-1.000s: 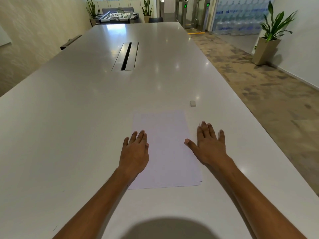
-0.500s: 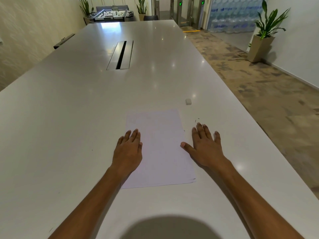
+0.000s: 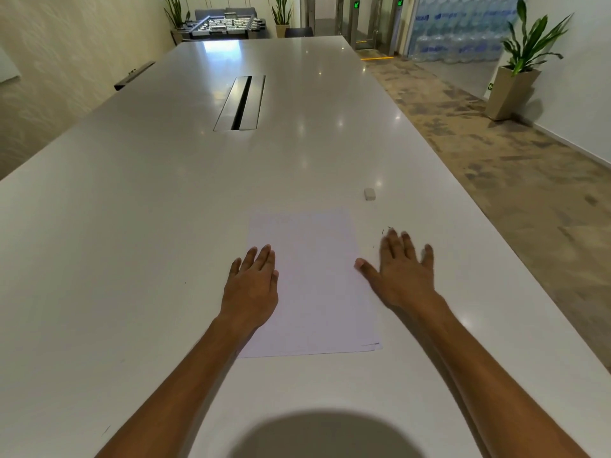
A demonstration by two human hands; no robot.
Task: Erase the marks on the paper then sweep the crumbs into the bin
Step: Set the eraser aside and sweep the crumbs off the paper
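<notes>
A pale sheet of paper (image 3: 317, 279) lies flat on the long white table (image 3: 148, 226), with faint marks too light to read. My left hand (image 3: 253, 285) presses palm-down on the sheet's left edge, fingers together. My right hand (image 3: 401, 272) lies flat on the table just right of the sheet, fingers spread, the thumb touching the paper's right edge; it is slightly blurred. A few dark crumbs (image 3: 385, 230) sit just beyond its fingertips. A small white eraser (image 3: 369, 194) rests on the table beyond the sheet's far right corner. No bin is in view.
A recessed cable slot (image 3: 241, 102) runs along the table's middle, farther away. The table's right edge drops to a patterned floor (image 3: 512, 160). A potted plant (image 3: 515, 77) stands by the right wall, and a foosball table (image 3: 224, 26) beyond the far end.
My right hand has slid a little to the right on the table, away from the paper. The view has shifted slightly. My left hand stays on the sheet.
</notes>
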